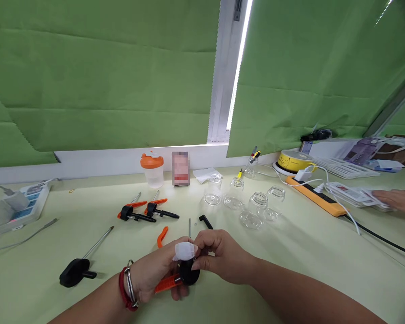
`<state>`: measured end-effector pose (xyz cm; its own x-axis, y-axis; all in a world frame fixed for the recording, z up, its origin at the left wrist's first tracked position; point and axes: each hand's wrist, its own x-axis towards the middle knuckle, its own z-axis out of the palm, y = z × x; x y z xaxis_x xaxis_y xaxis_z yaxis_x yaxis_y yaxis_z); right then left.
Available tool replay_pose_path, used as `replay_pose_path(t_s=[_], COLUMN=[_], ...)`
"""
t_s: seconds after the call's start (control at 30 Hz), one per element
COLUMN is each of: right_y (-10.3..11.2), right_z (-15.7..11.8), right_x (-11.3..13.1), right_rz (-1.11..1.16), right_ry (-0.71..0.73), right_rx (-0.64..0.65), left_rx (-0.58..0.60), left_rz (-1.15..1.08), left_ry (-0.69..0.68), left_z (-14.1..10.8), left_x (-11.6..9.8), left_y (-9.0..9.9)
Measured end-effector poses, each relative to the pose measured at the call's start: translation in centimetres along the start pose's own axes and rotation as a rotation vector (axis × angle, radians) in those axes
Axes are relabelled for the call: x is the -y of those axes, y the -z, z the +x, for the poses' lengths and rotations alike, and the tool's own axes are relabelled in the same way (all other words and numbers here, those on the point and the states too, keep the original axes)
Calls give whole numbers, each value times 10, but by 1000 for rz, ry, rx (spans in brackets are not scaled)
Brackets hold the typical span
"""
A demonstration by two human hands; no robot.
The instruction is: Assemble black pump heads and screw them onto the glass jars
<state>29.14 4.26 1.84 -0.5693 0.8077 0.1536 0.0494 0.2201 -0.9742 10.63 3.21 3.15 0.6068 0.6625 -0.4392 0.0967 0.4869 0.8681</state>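
Left hand [160, 266] gripping a black-and-orange piece [189, 273], right hand [225, 258] pinching its edge — fingertips partly hidden — curved orange part [162, 236] just beyond on the table [101, 299], clear jars [234, 194] farther right

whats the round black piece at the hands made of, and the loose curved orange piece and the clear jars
Round black piece: probably plastic, smooth, with a dark, even surface.

Curved orange piece: likely moulded plastic, from its uniform bright colour and smooth edges.

Clear jars: glass or hard clear plastic, glossy; highlights and see-through walls fit either.
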Motion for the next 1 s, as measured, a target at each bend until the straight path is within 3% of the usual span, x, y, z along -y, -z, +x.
replay_pose_path(t_s=[0.77, 1.0], right_y=[-1, -1], right_z=[-2, -2], right_x=[-7, -10], right_rz=[95, 11], right_ry=[12, 76], right_rx=[37, 15], left_rx=[-9, -1], left_rz=[30, 22], left_ry=[14, 16], left_z=[-1, -2], left_x=[-1, -3], left_y=[-1, -2])
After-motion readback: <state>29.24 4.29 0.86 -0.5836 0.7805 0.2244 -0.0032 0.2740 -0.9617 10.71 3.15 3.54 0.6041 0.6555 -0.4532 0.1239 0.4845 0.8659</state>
